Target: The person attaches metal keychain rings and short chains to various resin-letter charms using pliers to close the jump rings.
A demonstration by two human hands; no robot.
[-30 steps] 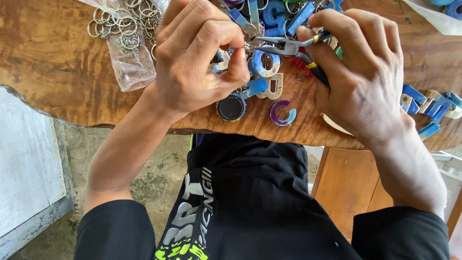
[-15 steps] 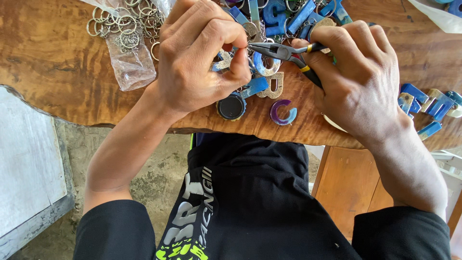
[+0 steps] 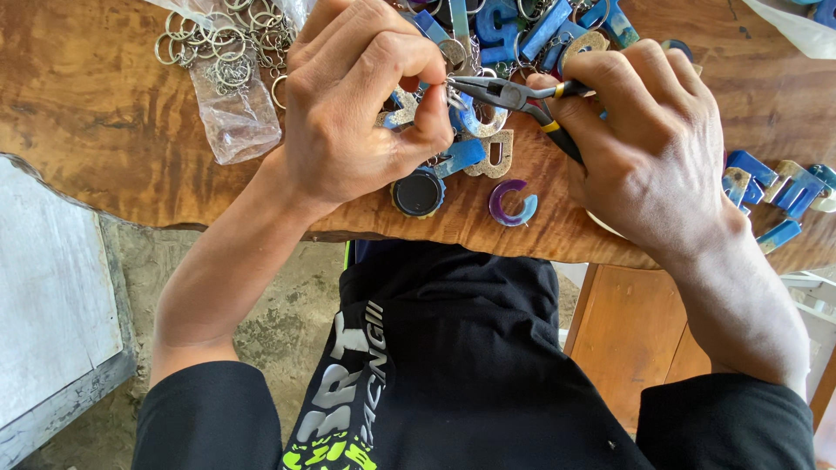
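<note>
Both hands work near the wavy wooden table edge (image 3: 261, 222): left hand (image 3: 357, 104) pinches a small metal ring (image 3: 446, 87), right hand (image 3: 649, 148) squeezes black-handled pliers (image 3: 514, 96); crowded blue resin letter pieces (image 3: 522, 35) leave little free room

The surface (image 3: 104, 130) lies bare at its left end, an open way in from that side. Near the top, a heap of rings (image 3: 222, 39) on a plastic bag (image 3: 235, 122) blocks the approach to the left hand (image 3: 357, 104). Between the hands the pliers (image 3: 514, 94) bridge the gap, with blue letters (image 3: 522, 30) crowding beyond. Toward the near edge a dark cap (image 3: 418, 191) and a purple letter (image 3: 512, 203) sit in the way. Right of the right hand (image 3: 649, 148), more blue pieces (image 3: 779, 187) crowd the edge; a bare strip runs above them.
</note>
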